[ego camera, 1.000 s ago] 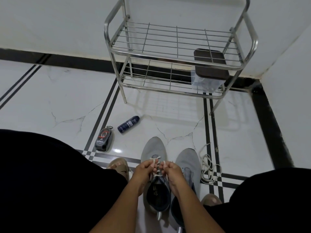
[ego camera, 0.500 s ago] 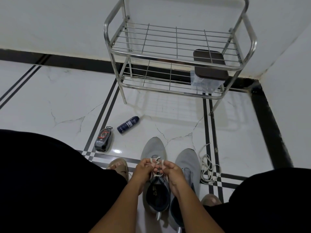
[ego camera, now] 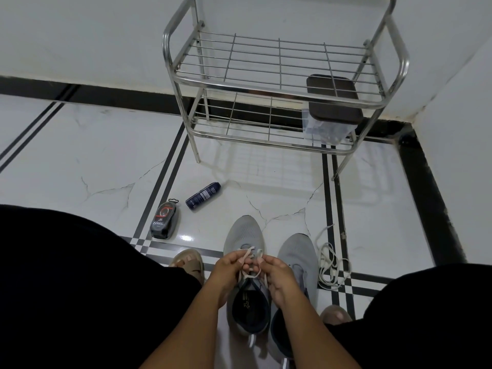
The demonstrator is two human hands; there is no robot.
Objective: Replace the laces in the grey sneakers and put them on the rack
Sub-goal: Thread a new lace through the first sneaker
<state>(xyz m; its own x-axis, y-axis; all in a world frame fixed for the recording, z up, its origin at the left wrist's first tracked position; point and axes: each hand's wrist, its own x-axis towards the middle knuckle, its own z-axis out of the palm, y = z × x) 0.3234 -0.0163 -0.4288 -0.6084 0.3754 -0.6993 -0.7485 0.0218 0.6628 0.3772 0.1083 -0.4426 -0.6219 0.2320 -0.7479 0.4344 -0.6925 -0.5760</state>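
Grey sneakers are both on the floor, nothing on the steel rack [ego camera: 287, 83] yet. Left sneaker [ego camera: 246, 265] looks laced — left hand [ego camera: 230, 270] and right hand [ego camera: 277, 272] each pinch a loop of its lace [ego camera: 249, 254], tying the bow I'd guess. Right sneaker [ego camera: 298, 259] seems unlaced — loose lace [ego camera: 330, 265] lying just beside it.

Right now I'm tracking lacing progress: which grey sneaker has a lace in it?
The left sneaker, between both hands, carries the lace; the right sneaker shows none.
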